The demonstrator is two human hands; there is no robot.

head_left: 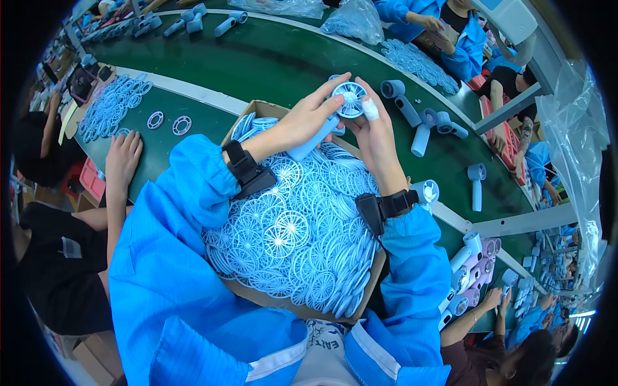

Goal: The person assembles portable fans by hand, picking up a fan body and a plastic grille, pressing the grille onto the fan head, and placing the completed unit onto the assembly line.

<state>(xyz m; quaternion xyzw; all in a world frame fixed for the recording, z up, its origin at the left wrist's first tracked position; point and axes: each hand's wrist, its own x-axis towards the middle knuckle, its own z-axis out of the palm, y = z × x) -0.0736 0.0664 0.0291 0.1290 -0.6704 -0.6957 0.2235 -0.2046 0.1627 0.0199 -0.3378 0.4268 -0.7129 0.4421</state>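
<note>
Both my hands hold a light blue handheld fan above the far rim of a cardboard box. Its round head faces up, with a spoked fan grille on it. My left hand is closed round the head's left side, thumb on the grille's edge. From the right, my right hand grips the head, with white tape round one finger. The handle slants down to the left, partly behind my left hand. Beneath my forearms, the box is heaped with loose light blue fan grilles.
A green conveyor belt curves beyond the box, carrying several blue fans. On the left table lie two purple rings and a grille pile. A co-worker's hand rests there. Blue and purple fans stand at right.
</note>
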